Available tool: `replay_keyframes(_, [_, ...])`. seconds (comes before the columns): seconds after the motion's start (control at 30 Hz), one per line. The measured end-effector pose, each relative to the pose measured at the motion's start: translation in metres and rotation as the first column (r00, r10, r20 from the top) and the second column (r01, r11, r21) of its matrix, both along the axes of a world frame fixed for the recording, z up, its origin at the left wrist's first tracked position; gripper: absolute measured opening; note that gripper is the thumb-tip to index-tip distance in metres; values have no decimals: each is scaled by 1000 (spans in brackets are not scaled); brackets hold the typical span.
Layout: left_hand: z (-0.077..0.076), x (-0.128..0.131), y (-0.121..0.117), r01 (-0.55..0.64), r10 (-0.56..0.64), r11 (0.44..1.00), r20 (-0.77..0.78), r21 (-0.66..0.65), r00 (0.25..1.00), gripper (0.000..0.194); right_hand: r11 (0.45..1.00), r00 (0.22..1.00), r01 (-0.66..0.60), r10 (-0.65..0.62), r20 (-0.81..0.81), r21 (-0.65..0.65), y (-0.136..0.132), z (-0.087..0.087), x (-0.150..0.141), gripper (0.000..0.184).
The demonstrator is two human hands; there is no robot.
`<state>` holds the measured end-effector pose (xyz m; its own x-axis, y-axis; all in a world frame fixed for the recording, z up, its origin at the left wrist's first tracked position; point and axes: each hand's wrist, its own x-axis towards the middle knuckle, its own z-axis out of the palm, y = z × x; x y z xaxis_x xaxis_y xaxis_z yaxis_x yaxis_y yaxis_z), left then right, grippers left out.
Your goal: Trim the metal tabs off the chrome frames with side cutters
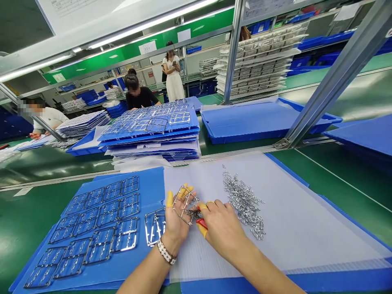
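My left hand [178, 222], yellow finger cots on some fingers, is closed round a shiny metal frame [180, 208] with crossbars, held above the work surface. In my right hand [223, 228] are pliers with red handles [201, 223], their dark jaws reaching to the frame. Where exactly the jaws touch is too small to tell. To the right of both hands a loose heap of small shiny metal pieces [245, 200] lies on a translucent white sheet [294, 228]. Close to my left wrist is another metal frame [154, 226], lying on a blue sheet [151, 183].
Rows of metal frames [104, 222] cover the left blue sheet. Behind, a tall stack of blue sheets [150, 139] bears more frames, beside a blue tray [251, 120]. A slanted metal post [333, 73] stands at right. Other people sit or stand farther back.
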<state>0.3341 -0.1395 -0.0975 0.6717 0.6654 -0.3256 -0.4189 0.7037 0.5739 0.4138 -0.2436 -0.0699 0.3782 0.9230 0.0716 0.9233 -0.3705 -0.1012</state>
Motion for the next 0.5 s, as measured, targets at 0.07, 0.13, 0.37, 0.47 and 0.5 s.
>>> replay_keyframes(0.07, [1, 0, 0, -18, 18, 1000, -5, 2, 1000, 49, 1000, 1000, 2, -2, 4, -3, 0, 0, -1, 24])
replay_keyframes(0.13, [2, 0, 0, -38, 38, 999, -12, 4, 999, 48, 1000, 1000, 7, -7, 8, -13, 1, 0, -2, 26])
replay_keyframes(0.37, [3, 1, -1, -72, 72, 997, -15, 7, 997, 47, 1000, 1000, 14, -14, 12, -6, 2, -4, -2, 22])
replay_keyframes(0.47, [3, 1, -2, -75, 75, 997, -10, 8, 997, 48, 1000, 1000, 7, -7, 9, 17, 1, -6, 0, 28])
replay_keyframes(0.5, [3, 0, -2, -77, 77, 997, -11, 10, 997, 48, 1000, 1000, 4, -4, 3, 18, 1, -6, 0, 29])
